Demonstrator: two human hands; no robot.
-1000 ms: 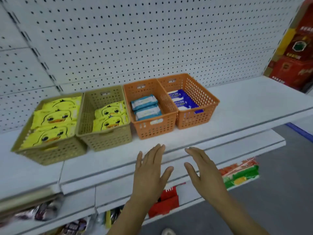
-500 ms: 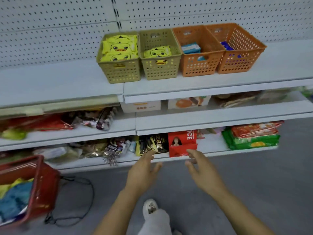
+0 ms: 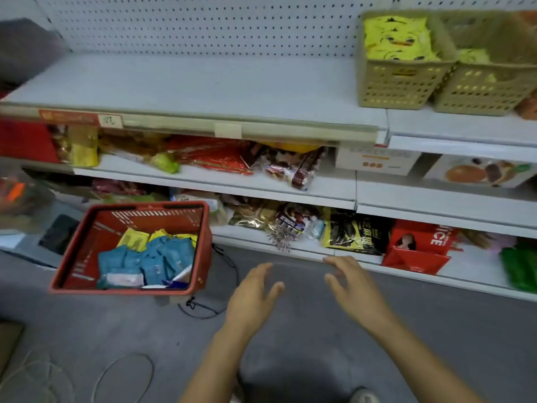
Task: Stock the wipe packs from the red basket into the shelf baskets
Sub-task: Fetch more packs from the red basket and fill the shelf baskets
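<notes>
The red basket (image 3: 203,248) stands on the grey floor at lower left, holding several blue wipe packs (image 3: 151,261) and some yellow wipe packs (image 3: 132,241). On the top shelf at upper right stand two olive shelf baskets (image 3: 401,82) (image 3: 479,94); the left one is full of yellow duck packs (image 3: 396,36). My left hand (image 3: 252,298) and my right hand (image 3: 353,289) hover empty above the floor, fingers spread, to the right of the red basket.
White shelves run across the view; the top shelf (image 3: 203,88) is bare left of the olive baskets. Lower shelves carry snack bags (image 3: 293,167) and a red juice box (image 3: 418,245). A black cable (image 3: 203,309) lies on the floor beside the red basket.
The view has swung down and left from the shelf baskets to the floor. The red basket has come fully into view, and both empty hands have dropped towards it.
</notes>
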